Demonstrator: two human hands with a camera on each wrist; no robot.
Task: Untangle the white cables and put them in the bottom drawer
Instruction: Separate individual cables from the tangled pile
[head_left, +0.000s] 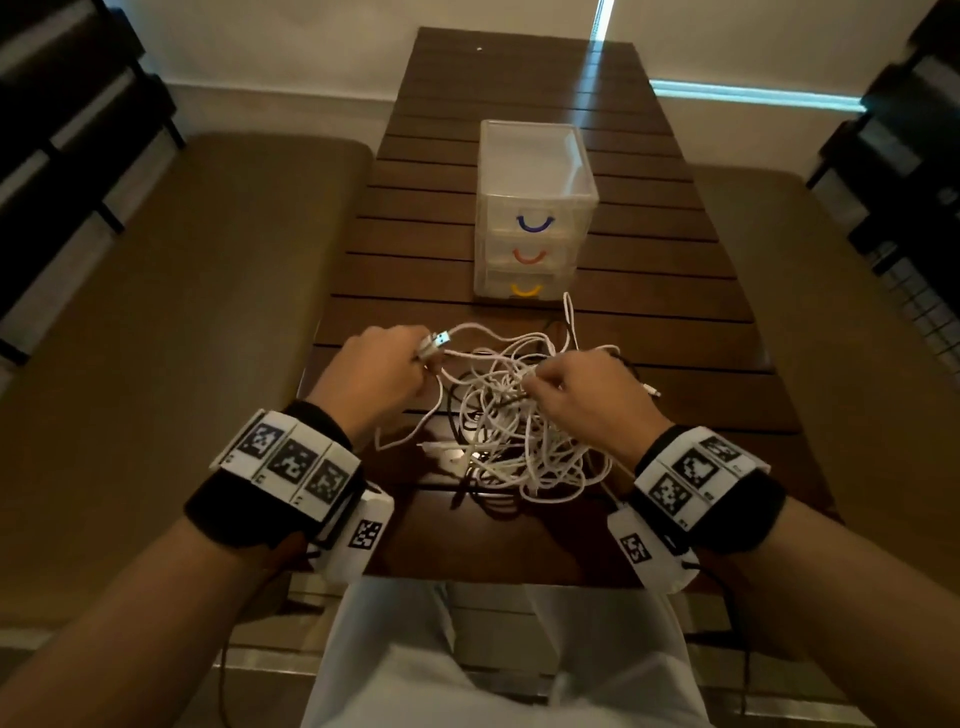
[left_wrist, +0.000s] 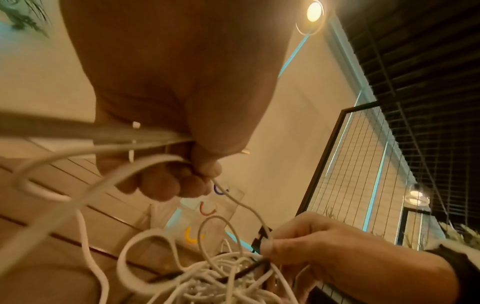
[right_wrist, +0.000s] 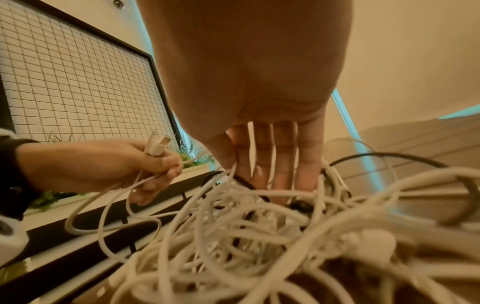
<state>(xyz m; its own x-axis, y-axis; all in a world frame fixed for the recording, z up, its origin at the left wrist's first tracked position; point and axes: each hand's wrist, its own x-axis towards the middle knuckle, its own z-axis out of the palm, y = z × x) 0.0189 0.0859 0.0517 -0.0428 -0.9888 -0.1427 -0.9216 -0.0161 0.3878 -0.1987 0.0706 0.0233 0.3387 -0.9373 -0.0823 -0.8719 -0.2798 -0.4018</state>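
**Both hands in the tangle of white cables**

The left hand (head_left: 375, 375) is closed into a fist around several white strands. A USB plug (head_left: 435, 343) sticks out from between its fingers and points toward the drawer unit. In the right wrist view the same plug (right_wrist: 157, 145) stands above the curled fingers (right_wrist: 166, 164).

The right hand (head_left: 587, 396) is partly closed. Its thumb and fingertips pinch a strand at the top of the white cables (head_left: 511, 431); in the left wrist view the pinch (left_wrist: 270, 250) sits just above the heap. The other fingers (right_wrist: 283, 156) reach down into the loops.

The tangle lies on the wooden table (head_left: 675, 332), between the two hands and below them, close to the near edge. Dark cables (head_left: 467, 488) are mixed in it. How many white cables there are cannot be counted, because the loops cross too much.

The drawer unit (head_left: 532, 208) stands farther back on the table, a little apart from the tangle. It has three drawers, all closed: one with a blue handle (head_left: 535, 224), one with a red handle (head_left: 530, 257), and the bottom drawer (head_left: 525, 291) with a yellow handle.
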